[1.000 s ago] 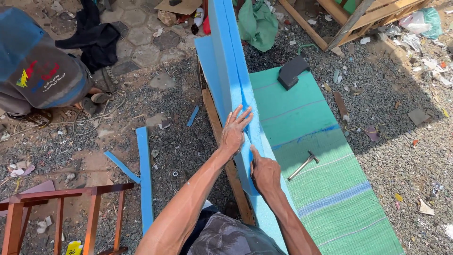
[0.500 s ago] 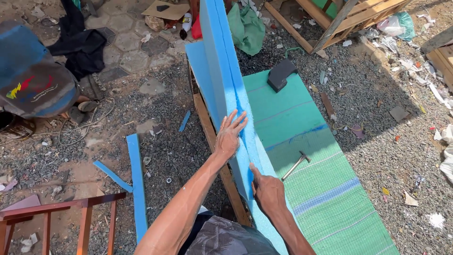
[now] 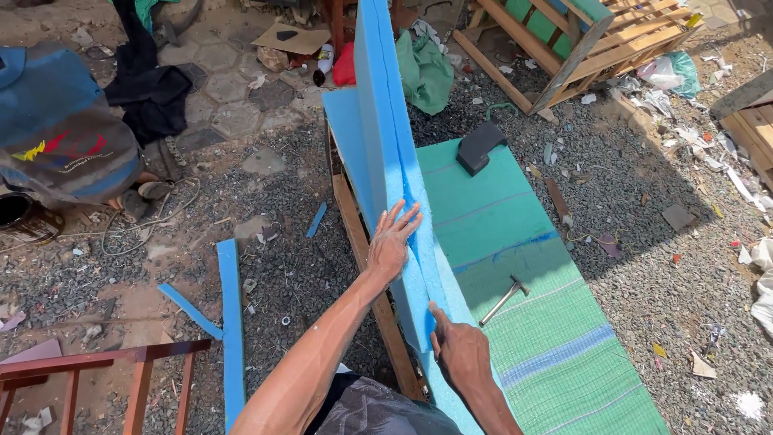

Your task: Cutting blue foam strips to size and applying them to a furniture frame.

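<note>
Centre of the frame, the blue foam sheet point(image 3: 385, 129) stands on edge, running from the top middle down toward the lower centre, leaning against a wooden frame point(image 3: 354, 217) whose rail shows just left of it. The left hand point(image 3: 392, 242) lies flat on the foam's near face, fingers spread and pressing, nothing gripped in it. The right hand point(image 3: 459, 348), lower centre, sits against the foam's lower edge with the forefinger stretched up along it; whether its other fingers pinch the sheet or only push, I cannot tell. By the look of it the foam is being pressed and lined up against the frame, a fitting step still in hand; the next move calls for steady pressure from both palms so that the floppy sheet keeps flush and does not bow away from the rail. Just right of the foam a green woven mat point(image 3: 555, 338) spreads over the gravel, a hammer point(image 3: 504, 300) lying on it near the right hand and a dark block point(image 3: 480, 145) at its far end. Left of centre, blue foam offcuts point(image 3: 231, 322) lie on the ground; a red-brown wooden chair frame point(image 3: 105, 370) fills the lower left, and a wooden pallet point(image 3: 555, 48) sits upper right
</note>
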